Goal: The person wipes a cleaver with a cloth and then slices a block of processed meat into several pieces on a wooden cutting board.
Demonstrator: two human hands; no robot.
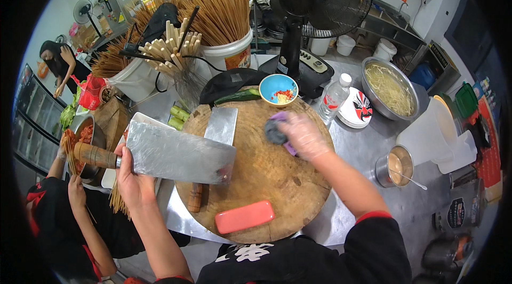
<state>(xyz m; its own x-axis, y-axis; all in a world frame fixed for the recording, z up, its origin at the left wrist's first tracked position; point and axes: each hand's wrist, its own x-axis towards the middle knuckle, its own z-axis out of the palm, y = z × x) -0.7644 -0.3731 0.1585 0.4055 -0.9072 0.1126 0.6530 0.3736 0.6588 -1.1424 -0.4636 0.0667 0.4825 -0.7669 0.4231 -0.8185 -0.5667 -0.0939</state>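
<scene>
My left hand (136,184) holds a wide cleaver (180,154) by the ferrule end of its blade, its wooden handle pointing left. On the round wooden chopping board (256,176), my right hand (300,134), in a clear plastic glove and blurred, grips a grey and purple cloth (277,132). A second cleaver (222,124) lies on the board, partly hidden behind the first. Near the board's front edge rests a pink oblong case (245,217). A blue bowl (279,89) with chopped red and pale bits sits at the far edge, beside a cucumber (238,96).
A plastic bottle (335,98), plates (354,110), a steel basin of sprouts (390,88) and a steel cup (394,166) stand right. A black fan (302,0) and skewer bucket (228,50) stand behind. At left a co-worker's hands (76,192) hold skewers; another person (64,64) stands farther back.
</scene>
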